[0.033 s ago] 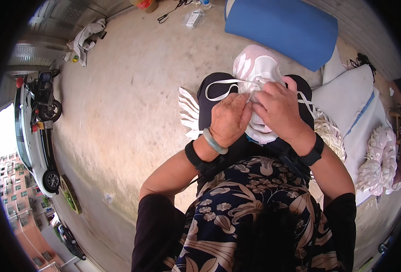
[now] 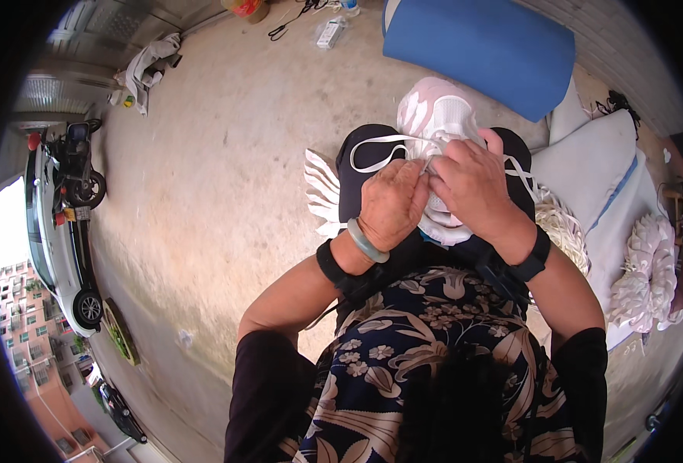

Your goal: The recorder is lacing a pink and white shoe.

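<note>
A white and pink sneaker (image 2: 453, 109) rests on my lap between my knees, its toe pointing away from me. Over the lacing area both hands meet, fingertips pinched together. My left hand (image 2: 392, 199) is closed on a flat white shoelace (image 2: 374, 140), which loops out to the left over my dark trouser leg. Closed on the lace from the other side is my right hand (image 2: 476, 185), and a lace end hangs past it toward my right knee. The fingers hide the exact spot where the lace is gripped and much of the shoe's tongue.
A bundle of white laces (image 2: 564, 235) lies by my right knee, near white sheeting (image 2: 588, 166) and a heap of white shoe-like pieces (image 2: 642, 274). White strips (image 2: 323, 193) stick out left. Ahead are a blue roll (image 2: 476, 54) and scissors (image 2: 278, 32).
</note>
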The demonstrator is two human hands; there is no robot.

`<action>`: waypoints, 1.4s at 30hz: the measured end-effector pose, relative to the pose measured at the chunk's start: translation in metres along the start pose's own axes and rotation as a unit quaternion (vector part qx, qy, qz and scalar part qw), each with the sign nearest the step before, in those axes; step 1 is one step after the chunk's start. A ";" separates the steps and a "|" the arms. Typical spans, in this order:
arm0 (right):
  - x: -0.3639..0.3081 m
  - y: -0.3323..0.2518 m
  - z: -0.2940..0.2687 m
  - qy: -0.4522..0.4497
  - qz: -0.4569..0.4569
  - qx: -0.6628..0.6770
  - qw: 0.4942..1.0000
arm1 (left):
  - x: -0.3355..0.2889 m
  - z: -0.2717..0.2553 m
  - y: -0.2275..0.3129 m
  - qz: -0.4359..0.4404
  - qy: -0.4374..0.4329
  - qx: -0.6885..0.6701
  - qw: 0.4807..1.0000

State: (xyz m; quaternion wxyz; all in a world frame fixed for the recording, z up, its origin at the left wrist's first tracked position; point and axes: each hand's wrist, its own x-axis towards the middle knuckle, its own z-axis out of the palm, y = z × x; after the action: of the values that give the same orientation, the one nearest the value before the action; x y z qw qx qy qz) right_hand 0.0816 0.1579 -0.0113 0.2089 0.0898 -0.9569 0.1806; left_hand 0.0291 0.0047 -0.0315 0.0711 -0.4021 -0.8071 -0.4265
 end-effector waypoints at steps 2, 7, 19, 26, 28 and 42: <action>0.005 0.002 0.002 0.006 -0.025 -0.021 0.999 | 0.003 -0.001 -0.001 -0.011 -0.011 -0.010 1.000; 0.012 -0.004 0.002 0.011 -0.078 -0.068 0.995 | 0.002 0.002 -0.007 -0.030 0.005 -0.034 0.999; -0.064 0.006 -0.055 0.008 -0.065 0.014 0.998 | -0.015 0.000 0.001 0.045 0.007 0.056 0.997; -0.244 0.076 -0.091 -0.044 0.237 -0.018 0.970 | -0.009 -0.003 0.007 0.026 -0.014 0.041 0.999; -0.258 0.075 -0.088 -0.055 0.236 0.000 0.970 | -0.012 -0.002 0.008 0.033 -0.009 0.044 0.998; -0.086 0.024 -0.026 -0.003 0.064 0.058 0.996 | -0.004 0.005 0.001 -0.075 0.001 -0.009 0.997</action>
State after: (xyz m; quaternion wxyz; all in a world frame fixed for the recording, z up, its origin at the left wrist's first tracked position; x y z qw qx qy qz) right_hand 0.1622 0.1986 -0.0337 0.1880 0.0406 -0.9493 0.2488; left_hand 0.0335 0.0066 -0.0351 0.0360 -0.3404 -0.8312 -0.4381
